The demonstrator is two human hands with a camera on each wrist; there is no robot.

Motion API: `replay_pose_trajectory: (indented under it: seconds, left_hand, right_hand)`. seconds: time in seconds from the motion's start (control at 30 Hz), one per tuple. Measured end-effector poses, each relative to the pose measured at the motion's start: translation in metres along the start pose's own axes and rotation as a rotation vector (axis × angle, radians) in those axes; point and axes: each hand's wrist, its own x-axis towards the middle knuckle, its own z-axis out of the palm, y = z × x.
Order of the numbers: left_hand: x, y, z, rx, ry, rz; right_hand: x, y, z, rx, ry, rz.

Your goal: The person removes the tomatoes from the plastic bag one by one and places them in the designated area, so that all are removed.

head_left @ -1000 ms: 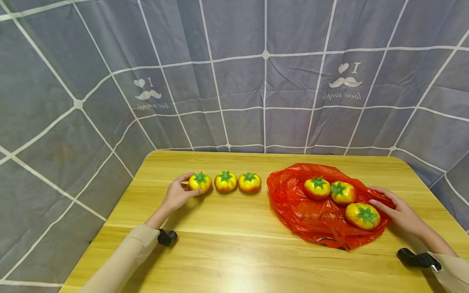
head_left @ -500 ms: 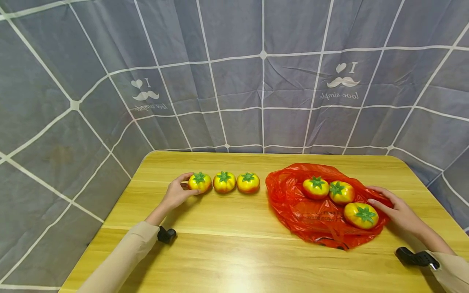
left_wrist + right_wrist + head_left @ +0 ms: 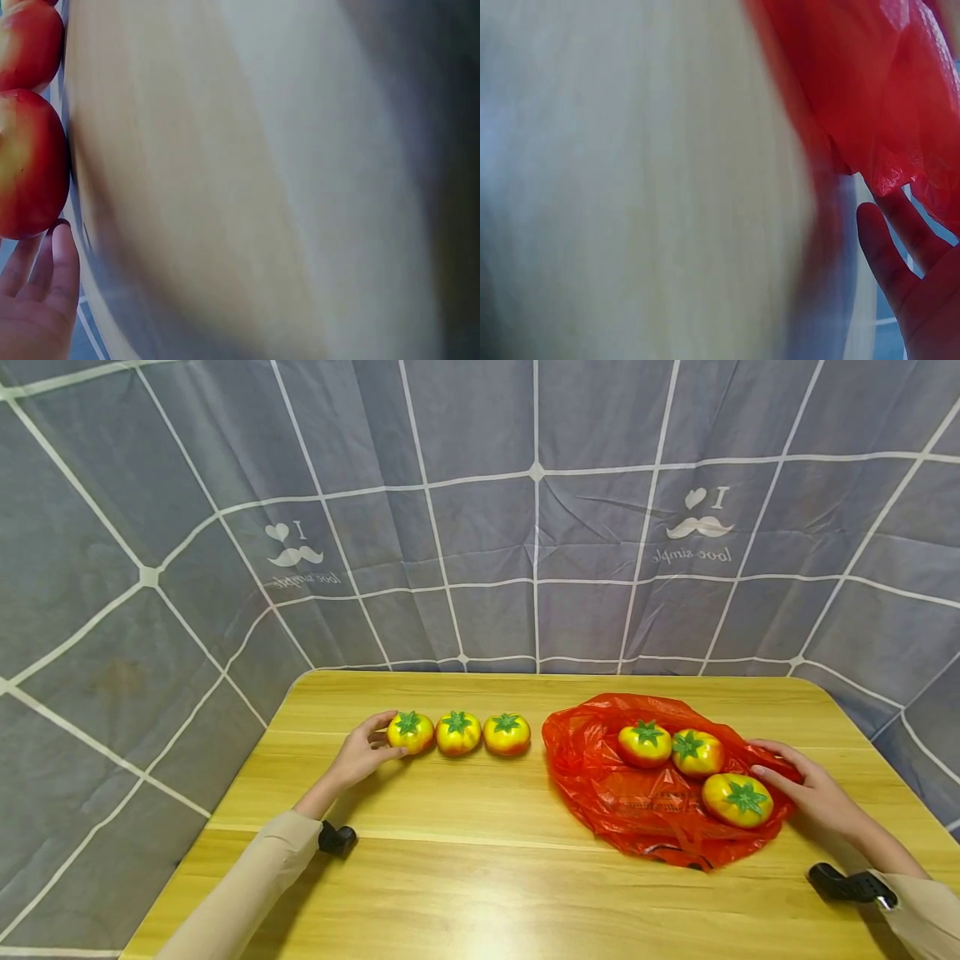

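Three glossy yellow-and-red toy tomatoes with green star-shaped leaf tops stand in a row on the table in the head view. My left hand (image 3: 362, 755) is at the left side of the leftmost toy tomato (image 3: 410, 733), thumb and fingertips right at its skin. In the left wrist view, relaxed fingers (image 3: 66, 259) reach the end of that tomato. The middle tomato (image 3: 458, 733) and right tomato (image 3: 507, 734) sit close beside it. My right hand (image 3: 817, 793) rests at the right edge of a red plastic bag (image 3: 600, 793), its thumb (image 3: 881, 244) spread from the fingers, which the bag partly hides.
Three more toy tomatoes lie on the spread bag: a left one (image 3: 644, 744), a middle one (image 3: 697, 753) and a nearer one (image 3: 738, 800). The wooden table (image 3: 480, 877) has rounded far corners. A grey curtain with white lines (image 3: 480, 527) hangs behind it.
My left hand's hold on the leftmost tomato has loosened, and the hand has drawn slightly left from it. The right hand and bag stay in place; the head view shifts slightly.
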Motion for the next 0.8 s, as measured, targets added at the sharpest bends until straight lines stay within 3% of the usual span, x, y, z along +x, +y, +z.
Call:
replay_pose_trajectory:
  seconds: [0.53,0.8]
  left_hand:
    - [-0.005,0.001,-0.002,-0.023,0.020,-0.010]
    - [-0.009,0.013,-0.005,0.013,0.061,0.008]
  right_hand:
    - [0.000,-0.004,0.000,-0.050,0.010,0.001]
    - [0.001,-0.005,-0.002,-0.017,-0.003,-0.015]
